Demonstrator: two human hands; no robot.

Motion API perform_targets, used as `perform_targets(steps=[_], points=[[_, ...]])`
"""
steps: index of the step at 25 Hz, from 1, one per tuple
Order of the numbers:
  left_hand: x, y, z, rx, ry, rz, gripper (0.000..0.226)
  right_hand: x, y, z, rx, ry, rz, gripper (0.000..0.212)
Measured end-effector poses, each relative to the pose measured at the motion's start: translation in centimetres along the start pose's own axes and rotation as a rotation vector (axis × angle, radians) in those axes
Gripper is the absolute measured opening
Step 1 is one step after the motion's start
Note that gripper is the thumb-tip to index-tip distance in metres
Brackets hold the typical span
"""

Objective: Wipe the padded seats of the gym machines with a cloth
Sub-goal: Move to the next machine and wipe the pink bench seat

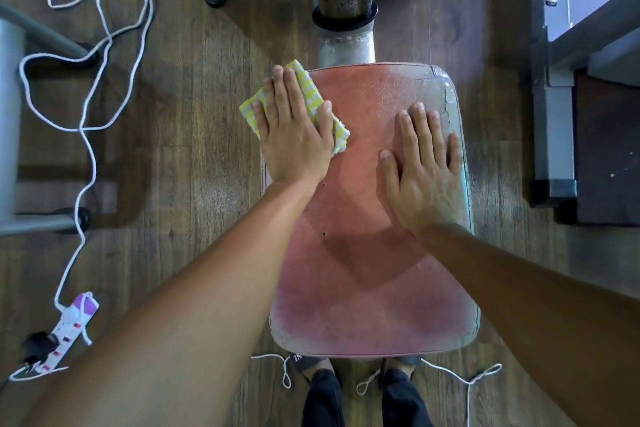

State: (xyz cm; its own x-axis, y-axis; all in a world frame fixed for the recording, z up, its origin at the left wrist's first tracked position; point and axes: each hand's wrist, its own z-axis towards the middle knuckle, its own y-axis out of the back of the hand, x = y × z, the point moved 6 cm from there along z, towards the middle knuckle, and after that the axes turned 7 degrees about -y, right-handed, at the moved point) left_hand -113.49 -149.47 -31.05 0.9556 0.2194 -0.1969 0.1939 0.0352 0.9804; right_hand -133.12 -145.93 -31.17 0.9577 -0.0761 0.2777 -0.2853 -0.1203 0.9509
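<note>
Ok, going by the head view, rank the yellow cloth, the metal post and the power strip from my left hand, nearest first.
1. The yellow checked cloth: pressed under the left hand at the far left corner of the padded seat.
2. The metal post: just beyond the seat's far edge.
3. The power strip: on the floor, far off to the left.

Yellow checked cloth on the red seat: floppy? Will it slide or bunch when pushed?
Likely floppy: the cloth is folded in soft layers. Probably light, being thin fabric. It may bunch on the grainy seat unless the left hand presses it flat.
</note>
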Motion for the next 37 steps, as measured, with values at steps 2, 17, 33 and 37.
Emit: perform_targets(steps=[2,17,33,37], points=[[0.9,0.0,-1.7,-0.016,0.128,-0.052,0.073,0.0,0.0,-0.1,0.002,0.002,-0.005,0.061],[2.8,0.1,-17.7,0.068,0.162,-0.044,0.072,0.1,0.8,-1.6,0.033,0.058,0.027,0.057],[-4.8,-0.6,-24.7,0.094,0.048,-0.014,0.068,-5.6,1.5,-11.9,0.187,0.007,0.218,0.045],[-9.0,-0.8,-23.8,0.119,0.047,-0.132,0.066,-5.7,1.9,-11.5,0.195,-0.058,0.397,0.045]])
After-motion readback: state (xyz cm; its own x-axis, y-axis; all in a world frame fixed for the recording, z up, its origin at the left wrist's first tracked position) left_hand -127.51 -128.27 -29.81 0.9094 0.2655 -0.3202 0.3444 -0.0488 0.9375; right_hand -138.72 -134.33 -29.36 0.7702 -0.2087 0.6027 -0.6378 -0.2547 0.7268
